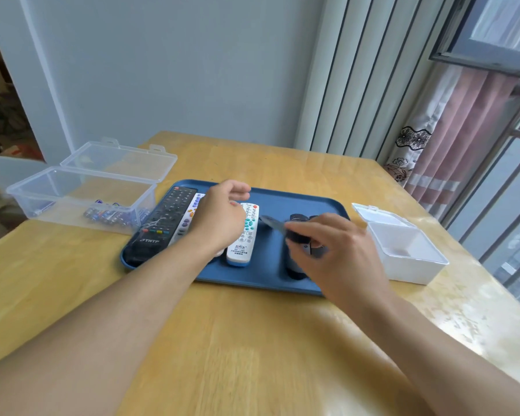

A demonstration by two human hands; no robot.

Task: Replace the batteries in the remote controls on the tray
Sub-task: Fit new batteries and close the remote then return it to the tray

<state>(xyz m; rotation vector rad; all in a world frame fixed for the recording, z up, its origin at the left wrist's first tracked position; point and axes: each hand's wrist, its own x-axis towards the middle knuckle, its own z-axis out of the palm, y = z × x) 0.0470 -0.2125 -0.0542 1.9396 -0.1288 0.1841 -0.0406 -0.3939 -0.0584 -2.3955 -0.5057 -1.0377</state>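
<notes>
Your right hand (336, 253) has its fingers curled around a dark remote (297, 265) at the right end of the blue tray (264, 274). Your left hand (219, 217) hovers over the white remotes (242, 235), fingers loosely bent and holding nothing.

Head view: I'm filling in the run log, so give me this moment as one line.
right hand: grips black remote, thin dark piece | left hand: open above white remotes | blue plastic tray

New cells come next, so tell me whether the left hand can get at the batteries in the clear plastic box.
Probably yes. The left hand holds nothing, the clear plastic box stands open beside the blue tray, and nothing lies over the batteries.
</notes>
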